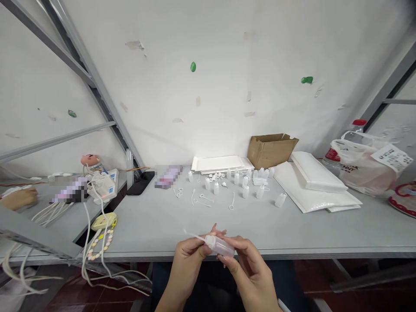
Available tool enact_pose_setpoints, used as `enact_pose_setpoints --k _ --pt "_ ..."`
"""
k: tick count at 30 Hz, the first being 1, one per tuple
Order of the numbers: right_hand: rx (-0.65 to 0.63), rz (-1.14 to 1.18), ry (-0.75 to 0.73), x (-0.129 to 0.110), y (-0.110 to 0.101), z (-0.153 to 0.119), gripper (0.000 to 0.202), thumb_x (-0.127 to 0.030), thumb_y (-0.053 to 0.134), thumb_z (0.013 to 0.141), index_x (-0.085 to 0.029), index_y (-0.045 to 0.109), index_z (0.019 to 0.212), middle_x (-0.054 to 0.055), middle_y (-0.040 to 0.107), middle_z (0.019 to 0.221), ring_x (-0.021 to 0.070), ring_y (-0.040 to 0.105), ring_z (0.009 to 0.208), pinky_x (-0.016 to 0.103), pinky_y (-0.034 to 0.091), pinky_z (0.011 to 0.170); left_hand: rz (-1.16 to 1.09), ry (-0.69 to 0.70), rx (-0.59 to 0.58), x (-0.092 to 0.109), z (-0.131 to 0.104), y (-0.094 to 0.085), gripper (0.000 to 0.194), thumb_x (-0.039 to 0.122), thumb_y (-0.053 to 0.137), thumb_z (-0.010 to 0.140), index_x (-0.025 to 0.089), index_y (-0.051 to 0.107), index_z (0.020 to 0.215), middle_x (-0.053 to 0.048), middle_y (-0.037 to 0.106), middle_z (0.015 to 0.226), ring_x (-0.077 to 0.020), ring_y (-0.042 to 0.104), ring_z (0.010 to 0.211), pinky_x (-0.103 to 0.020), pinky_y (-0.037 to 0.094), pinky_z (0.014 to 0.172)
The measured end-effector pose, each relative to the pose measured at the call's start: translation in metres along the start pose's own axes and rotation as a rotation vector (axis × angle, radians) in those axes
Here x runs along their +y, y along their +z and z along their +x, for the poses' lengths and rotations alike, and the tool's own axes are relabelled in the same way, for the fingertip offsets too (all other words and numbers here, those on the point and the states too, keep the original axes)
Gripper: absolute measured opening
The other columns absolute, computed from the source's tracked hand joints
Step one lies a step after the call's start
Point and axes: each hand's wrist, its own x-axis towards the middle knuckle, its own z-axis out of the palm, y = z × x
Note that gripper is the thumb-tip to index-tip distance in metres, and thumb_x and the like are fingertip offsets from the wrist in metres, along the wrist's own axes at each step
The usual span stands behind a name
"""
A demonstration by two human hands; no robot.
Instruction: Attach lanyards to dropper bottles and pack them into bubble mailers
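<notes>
Just in front of the table edge, I hold a small translucent plastic bottle (pixel 224 248) on its side. Its white neck end points left, and a thin white strap (pixel 194 236) sticks out from there. The fingers of my left hand (pixel 188 260) pinch the neck end; whether a cap is fitted is hard to make out. My right hand (pixel 251 266) grips the bottle's body between thumb and fingers. Farther back on the table stand several similar bottles (pixel 245 191), with one tilted bottle (pixel 280 199) at the right. Loose looped straps (pixel 232 201) and small white caps (pixel 216 177) lie near them.
A cardboard box (pixel 271 151) and white trays (pixel 217 163) sit by the wall. White padded envelopes (pixel 315 190) and a plastic bag (pixel 367 167) are at right. At left are a black phone (pixel 140 183), cables (pixel 86 242) and another person's hand (pixel 20 198).
</notes>
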Motion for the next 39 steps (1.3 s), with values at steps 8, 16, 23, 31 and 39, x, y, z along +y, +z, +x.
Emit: enact_pose_setpoints --k 8,16,23,31,39 --pt "-0.044 -0.073 -0.075 0.004 -0.001 -0.003 0.013 -0.027 0.065 0.075 -0.025 0.066 0.087 0.003 0.065 0.078 0.0167 0.060 0.073 0.027 0.049 0.069 -0.376 -0.013 0.112 0.004 -0.001 0.009 0.018 0.031 0.069 0.070 0.016 0.068 0.077 -0.010 0.071 0.094 -0.0257 0.057 0.107 -0.043 0.031 0.103" --pt "-0.145 -0.135 0.018 0.006 -0.002 0.000 0.013 -0.033 0.059 0.079 -0.023 0.065 0.085 0.001 0.065 0.067 0.0142 0.059 0.062 0.023 0.048 0.060 -0.484 -0.054 0.144 0.010 -0.003 0.019 0.016 0.029 0.070 0.068 0.015 0.062 0.068 -0.008 0.071 0.091 -0.0258 0.055 0.111 -0.042 0.030 0.104" --pt "-0.166 -0.202 0.024 0.011 -0.004 0.000 0.016 -0.032 0.056 0.081 -0.020 0.063 0.087 0.003 0.066 0.068 0.0154 0.059 0.063 0.023 0.048 0.057 -0.428 -0.048 0.117 0.012 -0.003 0.017 0.015 0.032 0.065 0.074 0.018 0.060 0.071 -0.008 0.072 0.092 -0.0247 0.052 0.114 -0.034 0.042 0.092" --pt "-0.093 -0.307 -0.152 0.020 -0.006 -0.001 0.012 -0.025 0.061 0.078 -0.021 0.062 0.089 0.001 0.060 0.070 0.0149 0.057 0.064 0.025 0.048 0.062 -0.222 -0.008 0.097 0.010 -0.005 0.016 0.016 0.033 0.062 0.076 0.017 0.064 0.079 -0.009 0.070 0.098 -0.0255 0.050 0.116 -0.036 0.036 0.097" --pt "-0.122 -0.142 0.117 0.011 -0.007 0.006 0.018 -0.034 0.064 0.075 -0.019 0.063 0.084 0.001 0.058 0.066 0.0143 0.052 0.061 0.026 0.043 0.059 -0.131 0.031 0.024 0.010 -0.003 0.008 0.018 0.033 0.065 0.073 0.018 0.070 0.081 -0.009 0.070 0.100 -0.0271 0.051 0.115 -0.041 0.032 0.102"
